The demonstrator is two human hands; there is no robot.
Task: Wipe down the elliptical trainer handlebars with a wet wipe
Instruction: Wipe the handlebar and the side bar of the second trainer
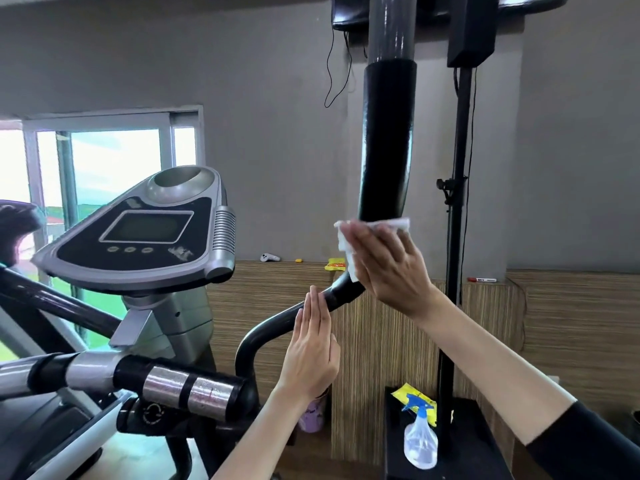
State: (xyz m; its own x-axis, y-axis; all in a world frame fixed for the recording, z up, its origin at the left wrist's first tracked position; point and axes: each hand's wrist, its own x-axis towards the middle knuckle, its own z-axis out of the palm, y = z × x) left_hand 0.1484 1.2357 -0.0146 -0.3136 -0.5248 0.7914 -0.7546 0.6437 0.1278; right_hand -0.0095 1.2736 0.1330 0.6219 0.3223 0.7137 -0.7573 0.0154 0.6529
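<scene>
The elliptical's right handlebar (pixel 386 140) is a thick black foam-covered bar that rises through the middle of the view and bends down-left into a bare black tube. My right hand (pixel 391 268) presses a white wet wipe (pixel 344 242) flat against the bend of the bar, fingers stretched out over it. My left hand (pixel 311 344) is held flat and upright with fingers together, its tips touching the tube just below the foam's end. It holds nothing.
The trainer's console (pixel 145 233) with a grey screen sits to the left. A chrome-banded fixed grip (pixel 187 388) crosses low left. A black stand pole (pixel 453 237) rises at right, with a spray bottle (pixel 420 436) at its base. A wooden ledge (pixel 554 282) runs behind.
</scene>
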